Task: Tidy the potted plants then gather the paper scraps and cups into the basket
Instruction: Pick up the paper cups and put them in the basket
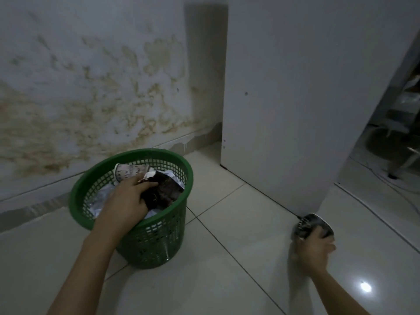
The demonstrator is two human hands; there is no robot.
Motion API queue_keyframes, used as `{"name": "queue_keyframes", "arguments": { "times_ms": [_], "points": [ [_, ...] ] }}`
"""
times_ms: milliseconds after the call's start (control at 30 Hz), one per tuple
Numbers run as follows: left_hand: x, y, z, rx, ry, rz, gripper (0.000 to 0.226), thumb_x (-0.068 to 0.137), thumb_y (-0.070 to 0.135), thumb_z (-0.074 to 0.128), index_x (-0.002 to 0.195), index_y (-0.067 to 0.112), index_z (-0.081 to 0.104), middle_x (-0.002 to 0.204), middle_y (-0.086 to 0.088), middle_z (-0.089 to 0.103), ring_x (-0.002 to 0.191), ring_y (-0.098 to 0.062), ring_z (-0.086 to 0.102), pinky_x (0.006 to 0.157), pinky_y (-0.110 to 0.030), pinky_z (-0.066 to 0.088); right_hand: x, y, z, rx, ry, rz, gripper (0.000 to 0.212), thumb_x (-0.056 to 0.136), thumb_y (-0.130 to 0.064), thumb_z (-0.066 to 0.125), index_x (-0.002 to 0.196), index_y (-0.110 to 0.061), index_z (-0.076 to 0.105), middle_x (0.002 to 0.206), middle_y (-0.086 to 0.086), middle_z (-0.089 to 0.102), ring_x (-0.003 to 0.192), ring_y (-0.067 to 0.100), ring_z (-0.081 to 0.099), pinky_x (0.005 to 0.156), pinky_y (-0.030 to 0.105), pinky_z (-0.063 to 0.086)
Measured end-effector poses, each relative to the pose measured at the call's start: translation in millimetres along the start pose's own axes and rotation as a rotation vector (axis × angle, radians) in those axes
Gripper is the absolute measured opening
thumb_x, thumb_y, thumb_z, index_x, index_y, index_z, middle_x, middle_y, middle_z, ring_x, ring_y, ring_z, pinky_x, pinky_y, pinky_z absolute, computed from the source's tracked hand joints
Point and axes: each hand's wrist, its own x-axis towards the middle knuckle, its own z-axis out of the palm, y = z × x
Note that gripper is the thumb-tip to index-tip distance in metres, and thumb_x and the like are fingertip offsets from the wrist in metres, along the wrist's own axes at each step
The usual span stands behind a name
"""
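The left hand (127,196) is found over the mouth of the green basket (95,178), its fingers curled round a dark crumpled scrap (163,189) that is held just inside the rim. Beyond that hand, a patterned paper cup (127,172) and pale paper scraps (100,201) are already lodged in the basket. The right hand (314,246) is blurred; its fingers appear closed round a dark cup (309,223) at floor level, just beside the foot of the white cabinet panel (295,98). Whether the cup is lifted or touching the tiled floor (227,223) cannot be told.

Risks are judged as follows. The basket is light and open-meshed, and it is pressed from above by the left forearm; it could be tipped towards the person and its contents spilled. The dark scrap sits high near the rim and could be dropped outside if released early. The right-hand cup is held well apart from the basket, so any residue could be spilled in transit. No potted plants are in view, so that part cannot be assessed.
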Motion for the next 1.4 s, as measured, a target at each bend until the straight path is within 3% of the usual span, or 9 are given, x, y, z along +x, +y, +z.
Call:
{"name": "queue_keyframes", "arguments": {
  "times_ms": [167, 400, 567, 700, 833, 1000, 1133, 1233, 1400],
  "points": [
    [-9.9, -0.2, 3.7, -0.024, 0.286, 0.044, 0.041, 0.068, -0.012, 0.060, 0.103, 0.007, 0.073, 0.126, -0.019, 0.057, 0.118, -0.040, 0.048, 0.103, -0.056, 0.035, -0.7, 4.5, 0.1, -0.104, -0.099, -0.140, 0.049, 0.100, -0.016, 0.033, 0.146, -0.025, 0.020, 0.151, 0.025, 0.001, 0.135, 0.043, 0.014, 0.104, 0.052, 0.029],
    [-14.9, 0.4, 10.5, -0.028, 0.343, 0.037, 0.030, 0.071, -0.012, 0.061, 0.095, 0.002, 0.073, 0.117, -0.021, 0.059, 0.111, -0.041, 0.050, 0.098, -0.060, 0.036, -10.4, -8.9, 7.0, -0.117, -0.149, -0.117, 0.043, 0.096, -0.023, 0.045, 0.138, -0.016, 0.037, 0.152, 0.027, -0.010, 0.139, 0.049, -0.003, 0.109, 0.056, 0.024],
    [-14.4, -1.0, 9.2, -0.032, 0.294, 0.004, 0.028, 0.075, -0.007, 0.060, 0.097, 0.005, 0.072, 0.118, -0.018, 0.059, 0.113, -0.037, 0.049, 0.100, -0.056, 0.036, -4.5, -16.4, 12.5, -0.037, -0.043, -0.022, 0.049, 0.091, -0.006, 0.051, 0.132, 0.004, 0.027, 0.144, 0.034, 0.012, 0.127, 0.050, 0.024, 0.106, 0.054, 0.029],
    [-15.3, 0.0, 8.3, -0.051, 0.298, 0.006, 0.027, 0.076, -0.007, 0.060, 0.097, 0.005, 0.072, 0.118, -0.017, 0.059, 0.113, -0.036, 0.050, 0.100, -0.056, 0.036, -2.7, -18.3, 9.5, 0.186, 0.021, 0.159, 0.073, 0.081, -0.020, 0.069, 0.134, 0.005, 0.025, 0.131, 0.038, 0.031, 0.119, 0.049, 0.035, 0.100, 0.050, 0.034],
    [-17.6, 0.3, 7.4, -0.081, 0.323, -0.007, 0.026, 0.075, -0.006, 0.060, 0.095, 0.006, 0.072, 0.117, -0.014, 0.059, 0.113, -0.034, 0.051, 0.101, -0.054, 0.037, -3.6, -17.4, 16.4, 0.228, -0.085, 0.033, 0.064, 0.081, -0.037, 0.067, 0.125, 0.003, 0.044, 0.123, 0.028, 0.050, 0.113, 0.042, 0.048, 0.097, 0.045, 0.042],
    [-18.4, 1.3, 7.5, -0.118, 0.321, -0.010, 0.026, 0.078, -0.004, 0.057, 0.096, 0.007, 0.072, 0.114, -0.010, 0.060, 0.112, -0.028, 0.051, 0.098, -0.046, 0.037, -24.1, -41.4, 23.2, 0.473, -0.224, 0.100, 0.046, 0.078, -0.011, 0.068, 0.118, 0.002, 0.051, 0.114, 0.021, 0.059, 0.093, 0.030, 0.054, 0.085, 0.039, 0.045],
    [-19.1, 0.6, 7.2, -0.152, 0.303, -0.007, 0.027, 0.081, -0.001, 0.053, 0.098, 0.008, 0.071, 0.116, -0.006, 0.058, 0.114, -0.023, 0.049, 0.101, -0.045, 0.039, -48.3, -68.1, 24.5, 0.350, -0.390, -0.186, 0.060, 0.080, -0.006, 0.066, 0.133, -0.008, 0.037, 0.118, 0.021, 0.056, 0.085, 0.024, 0.051, 0.078, 0.031, 0.042],
    [-19.5, 0.1, 7.2, -0.163, 0.328, -0.011, 0.026, 0.080, -0.002, 0.054, 0.097, 0.007, 0.071, 0.114, -0.007, 0.059, 0.112, -0.023, 0.050, 0.100, -0.044, 0.039, -62.9, -76.4, 20.8, 0.303, -0.365, -0.331, 0.051, 0.080, -0.005, 0.065, 0.127, -0.010, 0.047, 0.118, 0.020, 0.060, 0.085, 0.021, 0.051, 0.079, 0.030, 0.043],
    [-17.1, -0.6, 8.7, -0.171, 0.307, -0.030, 0.026, 0.084, 0.003, 0.051, 0.099, 0.009, 0.070, 0.118, -0.002, 0.056, 0.113, -0.020, 0.049, 0.104, -0.039, 0.038, -91.6, -123.8, -18.8, 0.807, -0.364, -0.309, 0.022, 0.082, -0.010, 0.068, 0.103, -0.012, 0.061, 0.114, 0.017, 0.061, 0.100, 0.028, 0.058, 0.083, 0.034, 0.044]
  ]
}}
